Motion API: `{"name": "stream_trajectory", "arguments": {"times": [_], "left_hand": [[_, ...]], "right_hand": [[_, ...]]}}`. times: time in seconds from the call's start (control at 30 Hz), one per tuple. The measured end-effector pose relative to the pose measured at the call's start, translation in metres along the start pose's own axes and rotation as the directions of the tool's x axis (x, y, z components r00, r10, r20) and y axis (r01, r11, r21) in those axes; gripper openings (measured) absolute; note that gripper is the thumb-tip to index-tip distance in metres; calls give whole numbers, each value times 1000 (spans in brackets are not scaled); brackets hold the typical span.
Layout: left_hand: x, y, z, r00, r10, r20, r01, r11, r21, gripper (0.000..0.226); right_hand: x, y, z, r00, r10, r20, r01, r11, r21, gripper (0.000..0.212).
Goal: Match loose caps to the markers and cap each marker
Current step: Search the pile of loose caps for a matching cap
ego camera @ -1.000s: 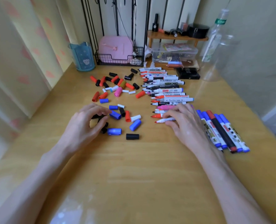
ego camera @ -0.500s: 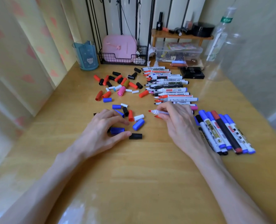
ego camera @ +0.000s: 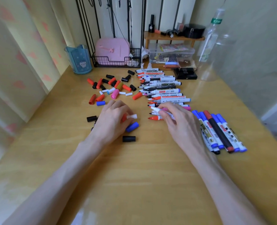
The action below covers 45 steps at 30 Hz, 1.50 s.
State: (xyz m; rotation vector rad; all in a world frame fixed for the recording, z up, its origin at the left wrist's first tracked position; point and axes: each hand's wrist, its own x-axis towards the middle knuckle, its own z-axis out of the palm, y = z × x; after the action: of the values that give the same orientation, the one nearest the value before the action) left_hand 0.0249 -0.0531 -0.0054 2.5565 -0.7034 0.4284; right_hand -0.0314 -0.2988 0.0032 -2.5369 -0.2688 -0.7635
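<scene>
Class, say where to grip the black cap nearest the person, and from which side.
Probably pinch the black cap across its middle from above: it lies on its side, axis left to right, table bare before and behind it.

glossy wooden desk, heart-patterned curtain at left, pale wall at right

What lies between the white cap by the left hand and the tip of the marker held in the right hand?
Nothing visible. Only bare table separates the white cap from the tip of the white marker held by the right hand. A red-tipped marker lies beside that line.
</scene>
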Motion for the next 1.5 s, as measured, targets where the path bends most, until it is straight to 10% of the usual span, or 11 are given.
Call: {"name": "stream_trajectory", "arguments": {"times": [0.27, 1.5], "left_hand": [[-45, 6, -27, 996, -81, -33, 63, 923, -379, 8], [-46, 7, -28, 999, 40, -27, -46, 960, -278, 15]], "right_hand": [[-3, -4, 9, 994, -18, 103, -2, 982, 188, 23], [-13, -26, 24, 978, -186, 96, 154, 950, 273, 24]]}}
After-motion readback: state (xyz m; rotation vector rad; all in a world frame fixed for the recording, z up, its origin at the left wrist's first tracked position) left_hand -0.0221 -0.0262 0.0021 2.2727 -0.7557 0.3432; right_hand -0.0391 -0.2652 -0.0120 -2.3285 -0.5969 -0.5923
